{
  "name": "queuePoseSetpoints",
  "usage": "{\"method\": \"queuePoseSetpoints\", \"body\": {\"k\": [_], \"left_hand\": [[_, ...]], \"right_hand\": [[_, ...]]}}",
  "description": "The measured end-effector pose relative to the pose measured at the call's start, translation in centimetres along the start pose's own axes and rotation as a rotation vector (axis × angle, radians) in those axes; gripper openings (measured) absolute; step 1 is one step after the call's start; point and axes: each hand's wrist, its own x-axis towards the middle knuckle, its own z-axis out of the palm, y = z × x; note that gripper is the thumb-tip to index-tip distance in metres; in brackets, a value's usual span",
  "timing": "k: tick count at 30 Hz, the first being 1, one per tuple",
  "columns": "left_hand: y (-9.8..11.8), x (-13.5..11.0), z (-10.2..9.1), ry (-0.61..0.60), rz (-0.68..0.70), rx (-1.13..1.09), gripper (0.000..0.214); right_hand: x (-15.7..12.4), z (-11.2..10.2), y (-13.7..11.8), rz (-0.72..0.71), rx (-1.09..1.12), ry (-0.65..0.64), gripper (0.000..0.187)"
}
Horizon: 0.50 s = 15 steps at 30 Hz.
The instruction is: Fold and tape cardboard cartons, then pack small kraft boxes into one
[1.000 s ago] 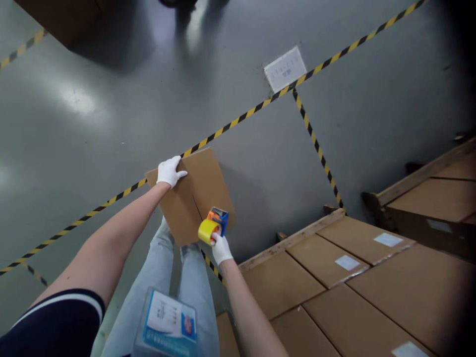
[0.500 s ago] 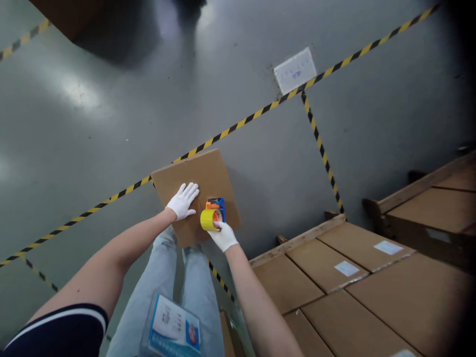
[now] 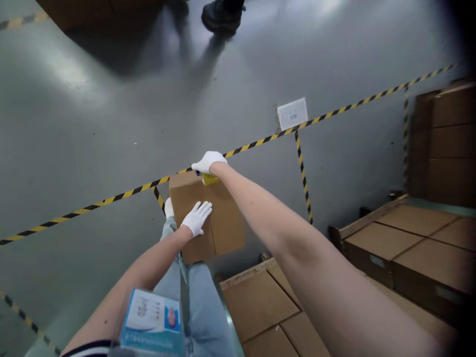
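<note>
A closed cardboard box (image 3: 226, 223) stands in front of me, above my jeans-clad legs, with a dark seam running down its top. My left hand (image 3: 197, 218), in a white glove, lies flat on the box with its fingers apart. My right hand (image 3: 208, 162), also gloved, is at the far edge of the box and grips a tape dispenser. Only a sliver of its yellow tape roll (image 3: 210, 179) shows, and the box and my hand hide the rest of the dispenser.
Pallets of flat cardboard cartons (image 3: 409, 248) lie to the right, with stacked cartons (image 3: 444, 144) behind. Yellow-and-black tape lines (image 3: 111, 201) mark the grey floor. A badge (image 3: 151, 317) hangs at my chest. Another person's boot (image 3: 222, 17) stands at the top.
My right hand has carried the dispenser from the near part of the box to its far edge. My left hand stays on the box. The view has swung, bringing the boot and stacked cartons in.
</note>
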Motion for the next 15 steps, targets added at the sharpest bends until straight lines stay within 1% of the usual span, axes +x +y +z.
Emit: {"method": "queuePoseSetpoints", "body": {"k": [3,7,10,12,15], "left_hand": [[-0.2,0.2,0.4,-0.008,0.005,0.001,0.123],[-0.4,0.3,0.8,-0.012,0.005,-0.021,0.119],[-0.5,0.4,0.7,-0.021,0.014,-0.055,0.117],[-0.7,0.5,0.7,-0.027,0.021,-0.067,0.117],[-1.1,0.7,0.6,-0.022,0.035,-0.078,0.116]], "right_hand": [[2.8,-0.5,-1.3,0.082,-0.054,-0.126,0.044],[5.0,-0.3,-1.6,0.132,-0.034,-0.186,0.039],[7.0,0.7,-1.5,0.136,-0.043,-0.223,0.039],[8.7,1.7,-1.5,0.118,-0.087,-0.271,0.039],[11.1,2.6,-1.3,0.081,-0.166,-0.442,0.035]]}}
